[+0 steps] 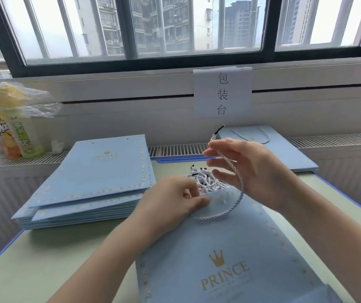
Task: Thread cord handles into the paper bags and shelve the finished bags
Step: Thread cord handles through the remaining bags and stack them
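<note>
Right now the left hand (173, 200) pinches the top edge of the flat light-blue paper bag with the gold crown print (230, 259), lying at lower centre on the pale green surface (50, 248). The right hand (247, 171), fingers loosely spread, holds up a white twisted cord handle with black tips (238, 178), which loops down to the bag's mouth; whether an end is through a hole yet cannot be told. Plenty remains, it seems: a tall stack of unthreaded blue bags (92, 178) waits at centre left, and a heap of loose white cords (203, 180) sits mid-frame. At upper right, a small pile of blue bags with a cord already fitted (269, 147) looks finished. No shelf is in view.
</note>
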Tool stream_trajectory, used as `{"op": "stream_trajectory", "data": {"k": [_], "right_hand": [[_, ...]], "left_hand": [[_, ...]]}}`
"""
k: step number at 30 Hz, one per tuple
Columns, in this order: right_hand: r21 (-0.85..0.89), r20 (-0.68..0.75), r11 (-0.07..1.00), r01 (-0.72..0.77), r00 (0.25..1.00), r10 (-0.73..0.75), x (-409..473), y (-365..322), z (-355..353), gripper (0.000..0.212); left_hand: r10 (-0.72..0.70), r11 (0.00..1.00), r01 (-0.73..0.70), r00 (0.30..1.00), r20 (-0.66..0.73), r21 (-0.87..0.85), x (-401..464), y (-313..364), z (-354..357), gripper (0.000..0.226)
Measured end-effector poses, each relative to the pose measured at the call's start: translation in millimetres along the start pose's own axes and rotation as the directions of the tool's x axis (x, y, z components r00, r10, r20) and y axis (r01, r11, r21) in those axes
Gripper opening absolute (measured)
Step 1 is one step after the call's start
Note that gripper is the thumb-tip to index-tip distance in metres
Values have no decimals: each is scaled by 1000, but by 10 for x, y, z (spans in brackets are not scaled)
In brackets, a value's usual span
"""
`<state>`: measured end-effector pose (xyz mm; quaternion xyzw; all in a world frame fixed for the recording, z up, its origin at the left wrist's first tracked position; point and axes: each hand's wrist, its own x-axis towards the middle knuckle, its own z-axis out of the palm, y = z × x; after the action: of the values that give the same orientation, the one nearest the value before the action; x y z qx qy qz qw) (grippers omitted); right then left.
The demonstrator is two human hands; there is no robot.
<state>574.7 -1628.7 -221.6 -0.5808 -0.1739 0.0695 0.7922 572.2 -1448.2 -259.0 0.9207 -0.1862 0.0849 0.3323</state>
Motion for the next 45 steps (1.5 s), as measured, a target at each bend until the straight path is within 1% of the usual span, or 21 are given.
{"op": "stream_trajectory", "data": {"k": [2, 4, 6, 9, 11, 14, 17, 20, 23, 25, 27, 28, 31, 34, 37, 39, 41, 43, 45], "right_hand": [[-16, -19, 999, 31, 999, -32, 2, 10, -4, 16], [-49, -24, 998, 31, 999, -32, 11, 47, -15, 13], [-109, 5, 994, 22, 1000, -22, 12, 86, -16, 20], [-282, 28, 959, 39, 999, -32, 14, 153, 1, 30], [-396, 17, 918, 26, 1000, -21, 13, 199, 29, 29], [-486, -1, 874, 15, 1000, -17, 14, 253, 61, 17], [-542, -1, 840, 42, 999, -50, 14, 266, 78, 6], [-630, 40, 773, 73, 997, -62, 9, 289, 99, 8], [-696, 84, 713, 88, 996, -40, 13, 376, 104, 10], [-725, 116, 681, 103, 993, -27, 22, 435, 94, 16], [-758, 133, 642, 115, 991, -20, 26, 472, 89, 23], [-777, 134, 617, 124, 990, -30, 30, 485, 84, 23], [-805, 141, 571, 160, 987, -78, 45, 482, 79, 16], [-804, 122, 560, 200, 977, -173, 46, 412, 77, 15], [-811, 74, 546, 208, 963, -258, 35, 345, 79, 27], [-838, 62, 506, 202, 958, -279, 28, 337, 79, 38], [-873, 56, 453, 183, 959, -278, 21, 351, 71, 42], [-908, 70, 382, 170, 962, -262, 13, 364, 64, 36], [-939, 98, 294, 179, 958, -268, 15, 384, 62, 22]], "left_hand": [[-33, 999, 33, 999, -27, 11, 13, -26, -54, 24], [-64, 998, 65, 997, -35, 26, 27, -46, -99, 20], [-98, 994, 100, 995, -33, 44, 37, -70, -127, 15], [-160, 985, 161, 987, -25, 63, 48, -101, -121, 9], [-209, 974, 212, 977, -46, 83, 46, -111, -98, 15], [-242, 948, 260, 963, -116, 181, 35, -91, -97, 24], [-220, 931, 254, 964, -153, 262, 15, -67, -101, 36], [-181, 923, 229, 968, -175, 309, 3, -49, -92, 34], [-168, 944, 204, 974, -155, 260, 20, -84, -66, 26], [-167, 954, 192, 978, -123, 231, 32, -116, -39, 23], [-170, 951, 188, 981, -94, 245, 37, -136, -20, 21], [-168, 950, 185, 982, -87, 250, 38, -142, -16, 20], [-164, 954, 182, 982, -93, 240, 43, -137, -19, 21], [-180, 959, 194, 980, -82, 209, 43, -110, -23, 35], [-190, 954, 204, 978, -84, 221, 31, -86, -37, 35], [-199, 951, 216, 975, -99, 221, 27, -73, -50, 33], [-213, 954, 229, 972, -101, 194, 30, -66, -56, 33], [-226, 957, 239, 969, -96, 163, 35, -67, -57, 32], [-227, 963, 237, 970, -86, 130, 41, -73, -55, 31]]}}
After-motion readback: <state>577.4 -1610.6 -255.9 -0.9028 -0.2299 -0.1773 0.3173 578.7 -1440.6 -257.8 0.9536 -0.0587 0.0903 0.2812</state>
